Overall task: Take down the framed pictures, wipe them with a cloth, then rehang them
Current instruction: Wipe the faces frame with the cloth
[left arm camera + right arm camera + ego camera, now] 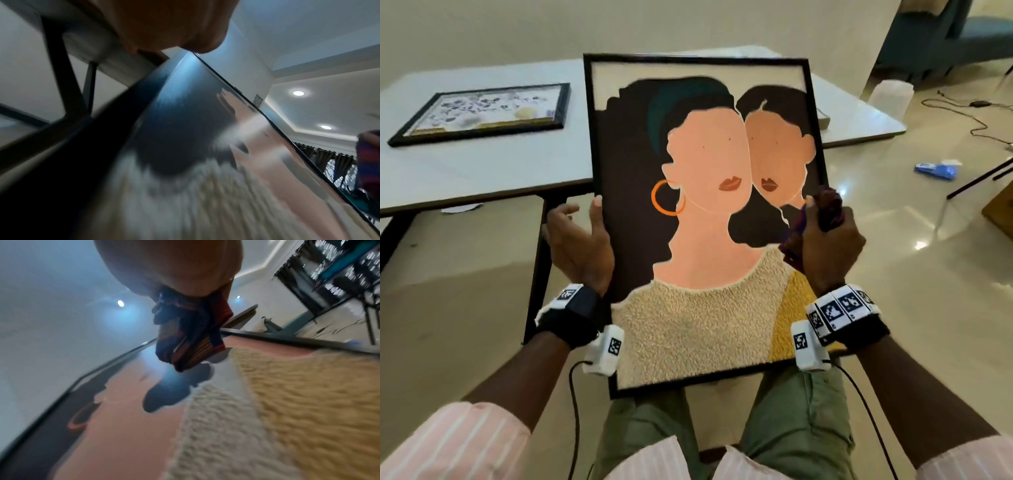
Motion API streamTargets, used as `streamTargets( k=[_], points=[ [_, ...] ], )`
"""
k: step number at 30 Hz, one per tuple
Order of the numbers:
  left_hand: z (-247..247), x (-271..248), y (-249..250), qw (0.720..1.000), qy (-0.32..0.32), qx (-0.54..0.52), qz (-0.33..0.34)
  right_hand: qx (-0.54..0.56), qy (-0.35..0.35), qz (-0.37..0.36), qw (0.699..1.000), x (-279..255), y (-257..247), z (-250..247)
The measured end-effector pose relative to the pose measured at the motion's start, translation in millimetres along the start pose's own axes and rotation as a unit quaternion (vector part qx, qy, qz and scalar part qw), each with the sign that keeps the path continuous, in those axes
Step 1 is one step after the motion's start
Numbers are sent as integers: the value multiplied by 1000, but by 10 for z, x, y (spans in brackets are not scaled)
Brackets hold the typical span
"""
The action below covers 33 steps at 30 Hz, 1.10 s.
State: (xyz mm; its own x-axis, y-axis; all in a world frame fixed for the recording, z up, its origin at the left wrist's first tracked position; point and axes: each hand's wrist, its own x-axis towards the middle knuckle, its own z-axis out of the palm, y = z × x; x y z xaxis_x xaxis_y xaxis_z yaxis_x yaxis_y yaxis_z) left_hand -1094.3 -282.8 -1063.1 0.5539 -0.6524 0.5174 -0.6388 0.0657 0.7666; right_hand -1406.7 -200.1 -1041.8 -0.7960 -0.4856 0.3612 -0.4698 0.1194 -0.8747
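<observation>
A large black-framed picture (705, 192) of two faceless women stands tilted on my lap, its bottom edge on my thighs. My left hand (582, 236) grips its left edge, thumb on the front and fingers behind. My right hand (825, 236) holds a bunched dark red and blue cloth (825, 209) against the glass near the right edge. In the right wrist view the cloth (191, 340) hangs from my fist onto the picture (205, 410). The left wrist view shows the picture (185, 146) blurred, with the cloth (368, 162) at the far right.
A second framed picture (482, 113) lies flat on the white table (482, 171) ahead on the left. A blue packet (936, 169) and a cable (969, 116) lie on the shiny floor to the right. A blue armchair (945, 37) stands at the back right.
</observation>
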Motion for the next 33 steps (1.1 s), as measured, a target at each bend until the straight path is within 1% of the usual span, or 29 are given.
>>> streamTargets(
  k=[1, 2, 3, 4, 5, 6, 7, 8, 9, 10, 11, 12, 13, 14, 16, 17, 20, 22, 24, 25, 26, 27, 29, 30, 31, 33],
  points=[
    [47, 144, 79, 1000, -7, 5, 22, 17, -23, 19, 999, 43, -152, 97],
    [104, 297, 162, 999, -15, 11, 39, 48, -54, 57, 996, 101, -272, 227],
    [166, 430, 242, 998, -26, 14, 46, 98, -87, 109, 985, 150, -384, 336],
    [246, 598, 331, 998, -42, 16, 38, 153, -130, 172, 964, 219, -488, 486],
    [317, 730, 412, 997, -68, 18, 9, 206, -192, 239, 929, 258, -571, 600],
    [386, 864, 488, 994, -98, 18, -36, 259, -250, 292, 886, 276, -686, 698],
    [448, 991, 561, 988, -126, 18, -85, 291, -285, 320, 855, 289, -814, 799],
    [496, 1082, 603, 982, -147, 26, -119, 296, -294, 323, 850, 284, -926, 900],
    [543, 1176, 660, 978, -160, 40, -125, 279, -286, 290, 870, 282, -1078, 998],
    [573, 1219, 698, 977, -171, 59, -111, 230, -262, 221, 911, 266, -1201, 1082],
    [601, 1249, 742, 976, -181, 73, -93, 162, -229, 120, 952, 237, -1345, 1149],
    [638, 1283, 781, 975, -190, 82, -81, 88, -195, 13, 977, 208, -1487, 1227],
    [675, 1283, 801, 972, -201, 83, -84, 35, -167, -82, 982, 172, -1622, 1290],
    [721, 1291, 808, 970, -211, 76, -99, 4, -150, -154, 977, 159, -1721, 1415],
    [775, 1253, 801, 968, -209, 61, -124, -39, -147, -243, 958, 160, -1873, 1693],
    [798, 1236, 784, 970, -198, 52, -128, -64, -149, -271, 949, 153, -1933, 1840],
    [811, 1210, 751, 975, -184, 23, -119, -183, -120, -331, 918, 72, -2030, 2184],
    [798, 1223, 723, 977, -182, 7, -114, -222, -147, -367, 891, -95, -2035, 2348],
    [777, 1234, 723, 976, -183, -4, -116, -243, -213, -392, 861, -300, -1977, 2461],
    [770, 1227, 735, 976, -186, -5, -112, -246, -244, -394, 851, -365, -1924, 2482],
    [771, 1219, 739, 976, -191, -4, -101, -240, -261, -401, 845, -370, -1875, 2487],
    [773, 1216, 729, 977, -195, -2, -91, -225, -264, -417, 840, -327, -1833, 2478],
    [755, 1200, 735, 977, -194, -12, -88, -213, -244, -466, 824, -142, -1732, 2437],
    [753, 1189, 736, 977, -192, -19, -93, -212, -237, -477, 819, -36, -1681, 2416],
    [764, 1176, 730, 978, -186, -29, -92, -205, -243, -471, 823, 39, -1653, 2407],
    [763, 1149, 739, 979, -183, -21, -88, -179, -275, -428, 842, 63, -1690, 2436]
  ],
)
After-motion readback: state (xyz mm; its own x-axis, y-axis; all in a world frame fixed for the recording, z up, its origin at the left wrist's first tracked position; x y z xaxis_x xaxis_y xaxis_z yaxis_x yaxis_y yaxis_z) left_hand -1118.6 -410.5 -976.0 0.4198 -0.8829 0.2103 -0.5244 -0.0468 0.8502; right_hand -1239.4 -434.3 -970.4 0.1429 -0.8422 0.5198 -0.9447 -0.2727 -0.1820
